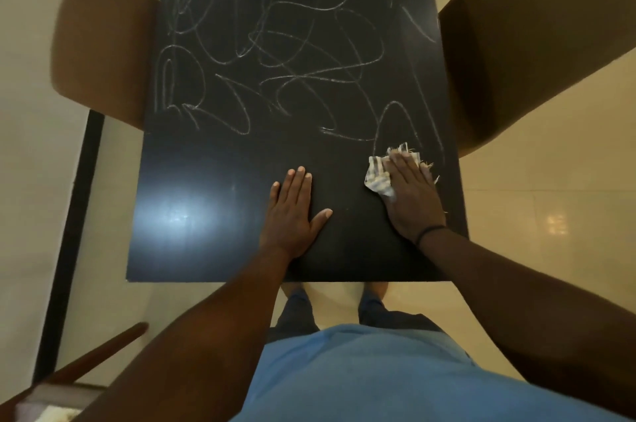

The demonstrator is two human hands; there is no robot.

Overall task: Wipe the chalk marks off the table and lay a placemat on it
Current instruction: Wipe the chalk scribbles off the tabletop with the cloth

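Cloth (380, 177) under flat right hand (411, 196) (near chalk marks (275, 53)); left hand (292, 211) spread on table (192, 215).

Two brown upholstered chairs flanked the scene, the left chair (103, 43) drawn in from the left side and the right chair (537, 39) standing at the far right. A glossy cream tiled floor (550, 208) lay beneath them, catching a small light reflection at the right. At the near left corner a dark wooden chair arm (86, 363) slanted into view above a pale cushion (48, 413).
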